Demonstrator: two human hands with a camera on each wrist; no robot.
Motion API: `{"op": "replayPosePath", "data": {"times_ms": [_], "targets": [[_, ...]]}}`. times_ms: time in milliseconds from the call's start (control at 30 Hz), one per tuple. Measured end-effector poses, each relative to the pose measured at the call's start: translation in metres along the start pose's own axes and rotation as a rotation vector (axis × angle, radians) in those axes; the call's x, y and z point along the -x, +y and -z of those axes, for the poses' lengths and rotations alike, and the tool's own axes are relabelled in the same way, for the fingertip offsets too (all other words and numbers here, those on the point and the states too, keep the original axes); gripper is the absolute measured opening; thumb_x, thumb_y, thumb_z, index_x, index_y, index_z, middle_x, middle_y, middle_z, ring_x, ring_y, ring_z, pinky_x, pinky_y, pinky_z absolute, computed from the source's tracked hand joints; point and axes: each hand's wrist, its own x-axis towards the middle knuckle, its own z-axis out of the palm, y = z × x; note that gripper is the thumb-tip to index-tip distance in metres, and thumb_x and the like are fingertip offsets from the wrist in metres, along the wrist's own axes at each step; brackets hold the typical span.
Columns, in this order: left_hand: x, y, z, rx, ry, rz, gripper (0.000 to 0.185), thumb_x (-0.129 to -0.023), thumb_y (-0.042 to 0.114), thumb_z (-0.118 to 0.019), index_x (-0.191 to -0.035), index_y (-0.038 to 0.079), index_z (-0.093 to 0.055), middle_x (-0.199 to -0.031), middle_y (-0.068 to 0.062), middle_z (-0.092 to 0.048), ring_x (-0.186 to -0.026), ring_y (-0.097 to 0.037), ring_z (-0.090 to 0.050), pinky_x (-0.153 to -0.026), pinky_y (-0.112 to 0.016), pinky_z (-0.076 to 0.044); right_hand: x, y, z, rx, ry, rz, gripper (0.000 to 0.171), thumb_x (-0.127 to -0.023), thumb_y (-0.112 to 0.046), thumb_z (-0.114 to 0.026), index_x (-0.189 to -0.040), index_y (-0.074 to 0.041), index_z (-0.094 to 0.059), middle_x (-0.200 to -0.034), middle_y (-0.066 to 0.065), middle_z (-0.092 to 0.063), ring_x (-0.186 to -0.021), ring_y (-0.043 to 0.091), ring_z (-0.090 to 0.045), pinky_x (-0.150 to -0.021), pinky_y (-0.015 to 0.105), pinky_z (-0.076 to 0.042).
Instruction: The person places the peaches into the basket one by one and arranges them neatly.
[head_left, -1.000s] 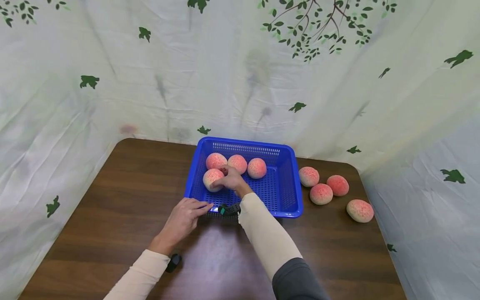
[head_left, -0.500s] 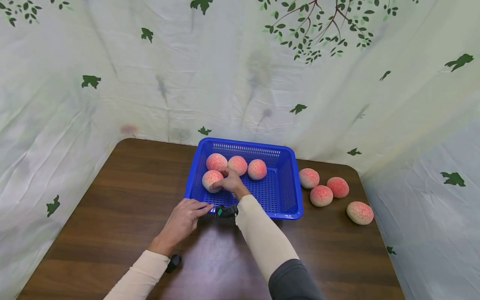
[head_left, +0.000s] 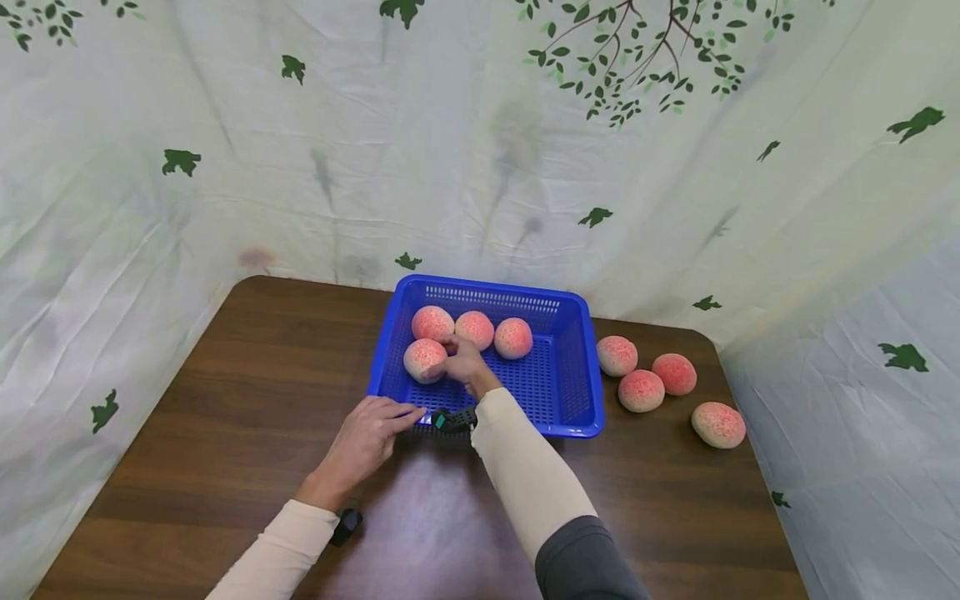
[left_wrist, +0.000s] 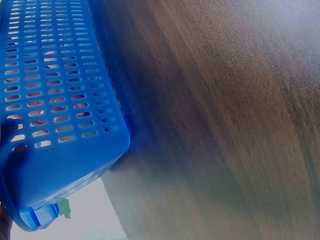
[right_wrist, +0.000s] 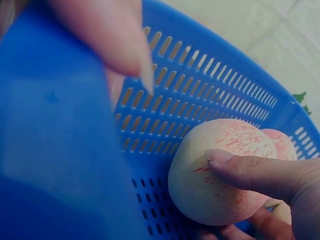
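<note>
Dark wood table (head_left: 225,392) with a basket and some loose peaches on it

The blue basket (head_left: 577,367) sat toward the back middle of the table. Four peaches lay straight on the wood to its right: one (head_left: 617,355) just beside the basket, two more (head_left: 641,390) (head_left: 674,373) close together, and the last (head_left: 718,424) nearest the right edge.

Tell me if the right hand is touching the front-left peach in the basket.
Touching: the right wrist view shows the right hand's fingers lying on the peach.
</note>
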Motion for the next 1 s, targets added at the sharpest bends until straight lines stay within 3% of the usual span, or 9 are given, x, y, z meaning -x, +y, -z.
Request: {"op": "replayPosePath", "data": {"times_ms": [133,400,667,767,833,900,1000], "targets": [[0.001,0.001,0.0,-0.004,0.001,-0.002,0.043,-0.065,-0.017,-0.059,-0.098,0.005,-0.076,-0.091,-0.008,-0.073,-0.079,-0.023,-0.063,-0.075,-0.039,-0.047,0.002,-0.003,0.0,-0.02,-0.026,-0.026,0.064,-0.067,0.007,-0.08,-0.126,-0.003,-0.056,-0.101,0.013,-0.061,-0.079,0.017,-0.055,-0.07,0.034,-0.049],[0.005,0.0,-0.001,-0.026,0.012,-0.037,0.041,-0.066,-0.014,-0.062,-0.101,0.004,-0.075,-0.094,-0.008,-0.072,-0.082,-0.025,-0.063,-0.079,-0.041,-0.047,0.006,-0.01,-0.001,0.029,-0.044,-0.024,0.065,-0.071,-0.002,-0.081,-0.13,-0.003,-0.053,-0.103,0.012,-0.062,-0.079,0.016,-0.057,-0.075,0.038,-0.051],[0.006,0.001,-0.005,-0.038,0.014,-0.026,0.025,-0.077,0.006,-0.071,-0.101,0.004,-0.073,-0.095,-0.01,-0.069,-0.084,-0.027,-0.063,-0.078,-0.044,-0.047,0.009,-0.013,-0.001,0.037,-0.064,-0.029,0.059,-0.074,-0.007,-0.079,-0.127,-0.003,-0.052,-0.089,0.004,-0.059,-0.071,0.013,-0.054,-0.064,0.029,-0.044],[0.005,0.002,-0.007,-0.061,0.01,-0.022,0.02,-0.092,0.018,-0.061,-0.102,0.003,-0.072,-0.095,-0.011,-0.068,-0.085,-0.028,-0.063,-0.078,-0.044,-0.046,0.009,-0.013,-0.002,0.039,-0.066,-0.02,0.058,-0.075,-0.007,-0.078,-0.127,-0.002,-0.052,-0.091,0.004,-0.059,-0.074,0.014,-0.054,-0.064,0.027,-0.043],[0.005,0.003,-0.008,-0.084,0.012,-0.023,0.032,-0.101,0.026,-0.048,-0.102,0.004,-0.071,-0.094,-0.01,-0.068,-0.085,-0.027,-0.063,-0.078,-0.044,-0.046,0.009,-0.012,-0.002,0.042,-0.066,-0.011,0.058,-0.075,-0.005,-0.078,-0.126,-0.001,-0.052,-0.092,0.005,-0.058,-0.075,0.014,-0.054,-0.064,0.026,-0.043],[0.006,0.005,-0.01,-0.114,0.012,-0.022,0.045,-0.106,0.031,-0.034,-0.103,0.004,-0.071,-0.094,-0.01,-0.067,-0.085,-0.027,-0.062,-0.077,-0.044,-0.046,0.009,-0.012,-0.003,0.045,-0.063,-0.002,0.058,-0.074,-0.002,-0.077,-0.126,0.0,-0.052,-0.093,0.006,-0.057,-0.076,0.015,-0.053,-0.064,0.025,-0.044],[0.007,0.007,-0.012,-0.141,0.006,-0.011,0.049,-0.107,0.031,-0.028,-0.106,0.006,-0.07,-0.094,-0.009,-0.065,-0.085,-0.026,-0.062,-0.077,-0.045,-0.045,0.01,-0.011,-0.003,0.05,-0.059,0.011,0.058,-0.074,0.001,-0.077,-0.126,0.002,-0.052,-0.094,0.007,-0.055,-0.078,0.016,-0.052,-0.066,0.024,-0.044]]}}
